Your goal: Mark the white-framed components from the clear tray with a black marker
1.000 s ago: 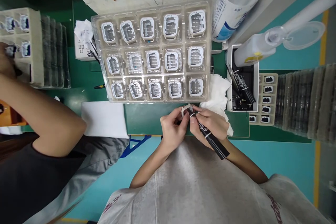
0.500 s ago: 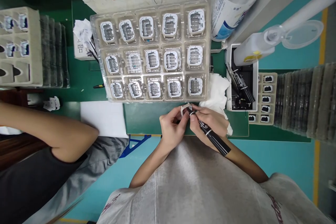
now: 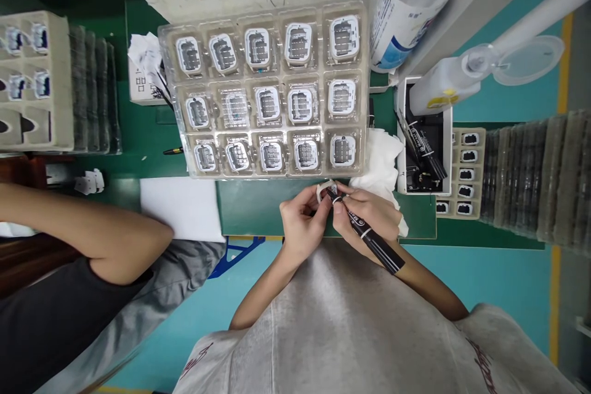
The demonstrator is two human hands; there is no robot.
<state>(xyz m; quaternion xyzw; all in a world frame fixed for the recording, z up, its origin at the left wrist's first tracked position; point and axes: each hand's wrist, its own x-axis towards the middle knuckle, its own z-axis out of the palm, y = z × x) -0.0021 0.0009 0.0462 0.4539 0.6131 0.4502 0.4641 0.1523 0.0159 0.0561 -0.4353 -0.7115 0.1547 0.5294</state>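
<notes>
The green bench [image 3: 252,203] lay beneath the work, and on it the clear tray [image 3: 364,61] with its rows of white parts sat as it had a second earlier. At the left, the co-worker's arm [image 3: 87,218] had changed most: its hand had been at the pale tray [image 3: 61,86], and now the arm lay lower, with that hand out of view. The left hand [image 3: 302,218] was narrow, thumb and finger pinching a white ring-like part; the right hand [image 3: 369,212] was closed around a marker. Both had hardly moved.

The black marker [image 3: 378,249] slanted below the clear tray, its long axis running from upper left to lower right; its butt had swung up slightly. Its tip end pointed away from the person, leftward, at the ring-like part [image 3: 325,184], just beyond the tray's near edge. Fingers hid too much to tell whether they touched, or the part's own long axis.
</notes>
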